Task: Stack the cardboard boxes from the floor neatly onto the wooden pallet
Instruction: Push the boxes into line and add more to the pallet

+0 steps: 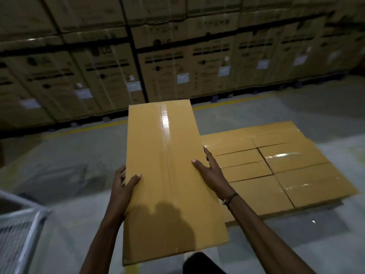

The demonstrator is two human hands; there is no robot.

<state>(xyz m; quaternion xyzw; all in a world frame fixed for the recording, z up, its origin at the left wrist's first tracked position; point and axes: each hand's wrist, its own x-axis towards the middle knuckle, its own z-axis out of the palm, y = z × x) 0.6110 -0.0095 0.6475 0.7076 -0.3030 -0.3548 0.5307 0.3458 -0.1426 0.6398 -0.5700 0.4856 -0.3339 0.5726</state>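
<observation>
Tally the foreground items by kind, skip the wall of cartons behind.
box, carried: 1
hands: 2 (left hand, right hand)
stack of boxes, low, on the right: 1 (box count within it unclear)
wire cage, bottom left: 1
Total: 5

Dim warehouse light from overhead. Glare streaks the tape beyond the fingertips; soft shadow below them. Edges bend and darken; far stacks blur.
</observation>
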